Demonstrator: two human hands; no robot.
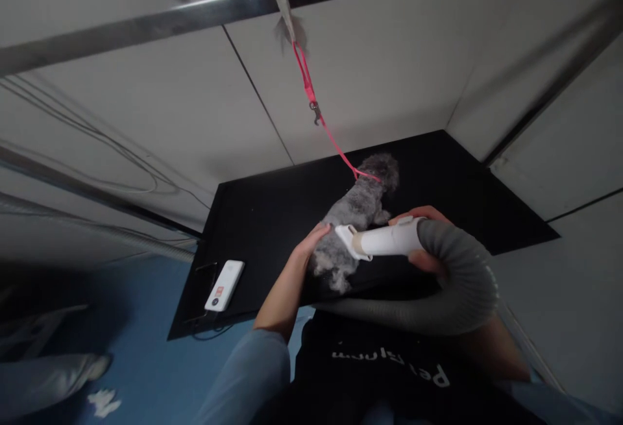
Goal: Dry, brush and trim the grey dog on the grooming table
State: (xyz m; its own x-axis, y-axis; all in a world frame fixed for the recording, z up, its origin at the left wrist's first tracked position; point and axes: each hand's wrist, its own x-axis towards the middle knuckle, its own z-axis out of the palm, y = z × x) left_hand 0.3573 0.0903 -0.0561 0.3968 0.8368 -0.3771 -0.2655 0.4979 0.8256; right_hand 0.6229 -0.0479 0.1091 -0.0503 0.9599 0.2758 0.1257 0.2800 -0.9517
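A small grey curly dog [357, 211] stands on a black table [272, 217], facing away from me. A pink leash [321, 120] runs from its neck up to a metal bar [195, 13] overhead. My left hand [309, 243] rests on the dog's rear, fingers laid against the fur. My right hand [423, 237] is wrapped round a white dryer nozzle [382, 241], its flat tip pointing at the dog's back. A thick grey hose [452, 289] curves from the nozzle round my right forearm.
A white power bank [224, 285] lies near the table's front left corner, beside a dark phone [204, 276]. Below left is a blue floor [146, 360] with white scraps [104, 402]. White walls and cables stand behind; my black apron [389, 373] is at the bottom.
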